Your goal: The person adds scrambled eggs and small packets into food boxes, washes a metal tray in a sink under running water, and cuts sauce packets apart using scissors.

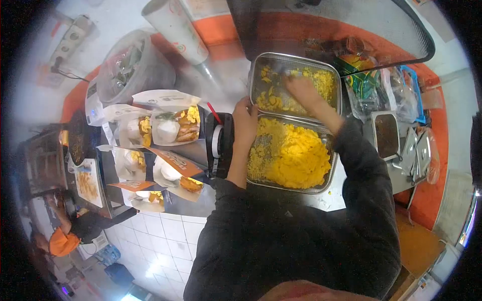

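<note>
Two metal mesh trays stand one behind the other. The rear tray (337, 90) holds scattered yellow egg pieces (271, 100). A large yellow egg mound (304, 155) fills much of the front tray (288, 189). Over the rear tray is my right hand (301, 90), its fingers closed and blurred among the egg pieces; what they hold is hidden. My left hand (244, 120) rests at the left edge of the rear tray, fingers closed on its rim. A black device (220, 145) with a white roll stands left of my left wrist.
Several open food boxes (175, 125) with rice and toppings stand left. Behind them are a clear tub (135, 67) and a cup stack (175, 30). Bagged goods (371, 90) and a sauce pan (385, 135) are right. Another person (65, 241) is at lower left.
</note>
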Action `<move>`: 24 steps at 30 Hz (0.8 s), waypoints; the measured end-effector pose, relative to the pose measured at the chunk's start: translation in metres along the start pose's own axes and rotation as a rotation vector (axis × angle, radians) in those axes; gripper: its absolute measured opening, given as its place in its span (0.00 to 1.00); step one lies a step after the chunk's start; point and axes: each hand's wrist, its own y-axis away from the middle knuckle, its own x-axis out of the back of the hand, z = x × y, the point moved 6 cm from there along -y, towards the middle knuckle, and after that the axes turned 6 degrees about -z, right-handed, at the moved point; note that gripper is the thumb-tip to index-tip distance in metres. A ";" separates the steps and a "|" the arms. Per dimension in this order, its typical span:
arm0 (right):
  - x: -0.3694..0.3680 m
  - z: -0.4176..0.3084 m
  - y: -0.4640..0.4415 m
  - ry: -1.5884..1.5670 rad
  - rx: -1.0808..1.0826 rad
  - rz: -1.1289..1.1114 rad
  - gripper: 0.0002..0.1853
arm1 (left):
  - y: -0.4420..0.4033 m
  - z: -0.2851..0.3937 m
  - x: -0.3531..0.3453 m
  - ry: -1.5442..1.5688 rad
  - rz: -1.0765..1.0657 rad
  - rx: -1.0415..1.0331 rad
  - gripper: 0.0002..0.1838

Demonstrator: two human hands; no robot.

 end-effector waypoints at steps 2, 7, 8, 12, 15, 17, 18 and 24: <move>-0.015 0.003 -0.026 -0.051 -0.008 -0.127 0.08 | 0.002 -0.001 -0.002 -0.025 0.024 -0.032 0.14; 0.003 -0.027 0.029 -0.031 0.430 0.011 0.18 | 0.004 -0.001 0.005 0.049 0.051 0.011 0.14; 0.012 -0.024 0.037 -0.080 0.374 -0.092 0.17 | 0.001 -0.003 0.004 0.038 0.053 -0.019 0.13; 0.002 0.005 0.046 0.071 0.163 -0.135 0.15 | 0.001 -0.004 0.000 0.061 0.020 0.009 0.13; -0.024 -0.008 0.046 0.068 0.130 -0.426 0.10 | 0.004 -0.001 0.002 0.091 0.029 -0.012 0.13; -0.010 -0.044 0.041 -0.228 0.112 -0.347 0.06 | 0.002 -0.006 0.003 0.119 0.016 -0.022 0.13; -0.014 -0.051 0.039 -0.234 0.115 -0.351 0.06 | 0.003 -0.008 0.002 0.149 -0.003 -0.040 0.13; -0.022 -0.006 0.026 -1.052 0.109 -0.109 0.15 | 0.004 -0.003 0.012 0.157 -0.013 -0.009 0.14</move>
